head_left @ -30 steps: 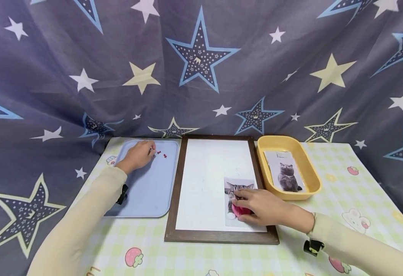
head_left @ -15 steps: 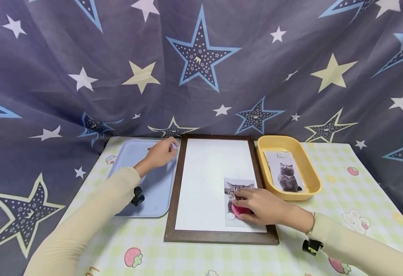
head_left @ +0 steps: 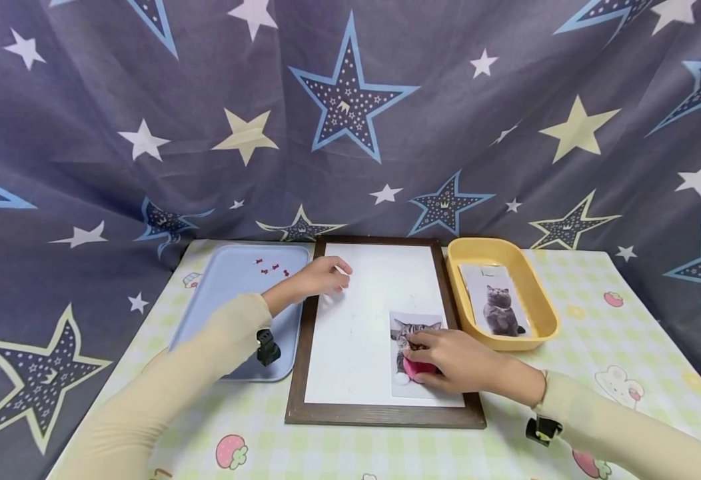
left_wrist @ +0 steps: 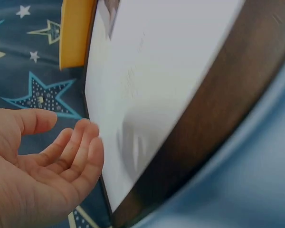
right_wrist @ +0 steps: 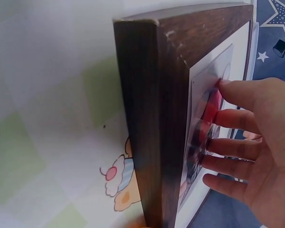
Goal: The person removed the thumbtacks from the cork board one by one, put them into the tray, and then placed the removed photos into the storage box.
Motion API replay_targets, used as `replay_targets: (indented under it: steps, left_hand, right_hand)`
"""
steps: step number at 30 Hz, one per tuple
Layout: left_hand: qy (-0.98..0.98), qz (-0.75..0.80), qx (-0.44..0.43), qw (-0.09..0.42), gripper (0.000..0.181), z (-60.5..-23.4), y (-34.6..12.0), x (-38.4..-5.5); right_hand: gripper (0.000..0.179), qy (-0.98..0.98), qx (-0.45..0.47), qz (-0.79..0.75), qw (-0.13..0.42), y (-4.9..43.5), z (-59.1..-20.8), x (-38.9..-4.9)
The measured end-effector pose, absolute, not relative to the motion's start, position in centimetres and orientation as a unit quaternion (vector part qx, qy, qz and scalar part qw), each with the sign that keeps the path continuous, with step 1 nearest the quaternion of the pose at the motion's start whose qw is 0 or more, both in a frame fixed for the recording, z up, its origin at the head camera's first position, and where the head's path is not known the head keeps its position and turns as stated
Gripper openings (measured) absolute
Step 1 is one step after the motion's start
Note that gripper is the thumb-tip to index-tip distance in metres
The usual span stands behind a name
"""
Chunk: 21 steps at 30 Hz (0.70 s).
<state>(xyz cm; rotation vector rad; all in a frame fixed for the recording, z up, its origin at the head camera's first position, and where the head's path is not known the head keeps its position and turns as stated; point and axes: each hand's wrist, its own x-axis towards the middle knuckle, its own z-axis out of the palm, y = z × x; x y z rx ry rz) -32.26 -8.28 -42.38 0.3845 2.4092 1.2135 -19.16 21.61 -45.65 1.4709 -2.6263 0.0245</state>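
My left hand (head_left: 320, 277) hovers over the upper left of a white board (head_left: 350, 347) in a brown wooden frame (head_left: 386, 416). In the left wrist view its thumb (left_wrist: 38, 121) stands apart from loosely bent fingers (left_wrist: 85, 156), and nothing shows between them. A photo of a tabby cat (head_left: 401, 323) lies at the board's lower right. My right hand (head_left: 455, 360) rests on that photo with spread fingertips (right_wrist: 213, 179), covering part of the picture. Several red push pins (head_left: 275, 267) lie on the blue tray (head_left: 230, 267) left of the board.
A yellow bin (head_left: 542, 313) stands right of the board, holding a grey cat photo (head_left: 497, 307). Beneath everything is a checked tablecloth (head_left: 302, 453). A starry curtain (head_left: 206, 100) hangs behind the table.
My left hand has moved right, from the push pins on the tray to above the board's upper left, and the pins now show again. The right hand stays on the tabby cat photo.
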Motion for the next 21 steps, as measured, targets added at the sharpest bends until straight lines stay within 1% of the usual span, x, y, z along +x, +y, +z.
replay_targets:
  steps: [4,12,16,21]
  left_hand:
    - [0.841,0.464,0.109,0.257,0.037,-43.0,-7.0,-32.2]
    - [0.800,0.500,0.102,0.316,0.036,-43.7,-4.7,-31.4]
    - [0.793,0.501,0.098,0.333,0.036,-43.9,-3.7,-30.9]
    - [0.787,0.506,0.100,0.337,0.036,-44.2,-2.9,-30.7]
  right_hand:
    - [0.041,-0.871,0.487,0.008,0.063,21.6,-45.6,-19.2]
    - [0.041,-0.867,0.495,0.000,0.065,21.7,-45.5,-19.4]
    - [0.041,-0.862,0.502,0.002,0.072,21.7,-45.6,-19.5]
    - [0.040,-0.855,0.512,0.005,0.079,21.7,-45.6,-19.7]
